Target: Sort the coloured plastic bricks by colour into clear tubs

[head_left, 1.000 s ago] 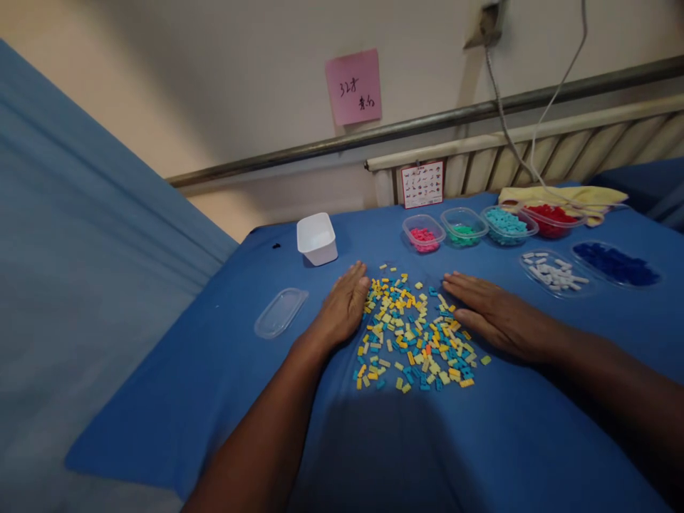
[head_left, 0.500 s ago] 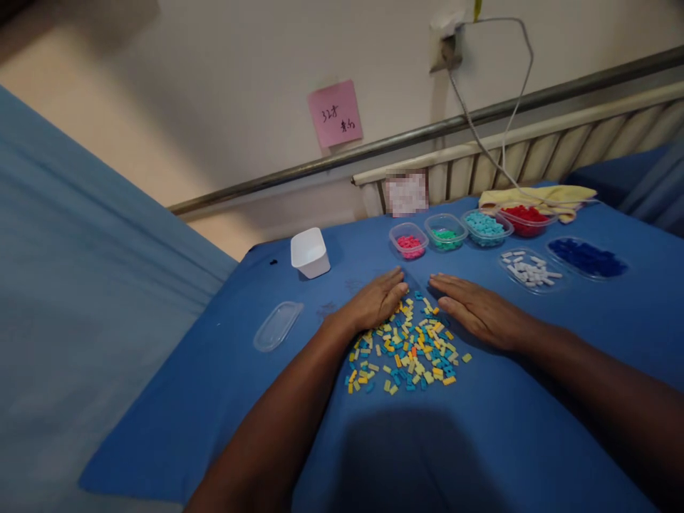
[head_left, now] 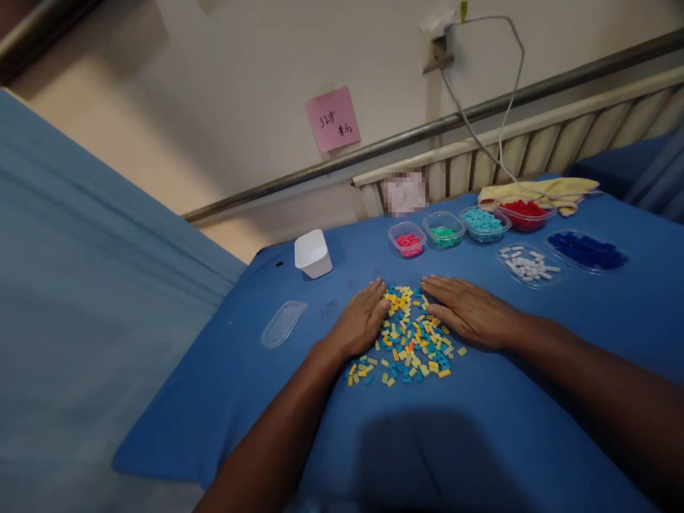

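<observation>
A loose pile of small building bricks (head_left: 414,342), yellow, pale yellow and teal with an orange one among them, lies spread on the blue cloth (head_left: 470,427). Along the pile's left edge rests my left hand (head_left: 360,317), fingers stretched out and pointing away from me. My right hand (head_left: 467,310) lies on the opposite side, also with fingers extended, its thumb close to the bricks. Both hands frame the far part of the pile and hold nothing. Some bricks touch or nearly touch the left thumb.
A white tub (head_left: 313,255) and a clear lid (head_left: 283,324) are on the left. Behind stand clear containers of pink bricks (head_left: 409,244), green bricks (head_left: 443,236), light blue bricks (head_left: 482,222) and red bricks (head_left: 524,211). White bricks (head_left: 531,266), dark blue bricks (head_left: 588,253) and a yellow cloth (head_left: 539,194) sit right.
My left hand has drawn back left and toward me, uncovering more bricks at the far end. The right hand has shifted slightly left. The camera view has moved a little.
</observation>
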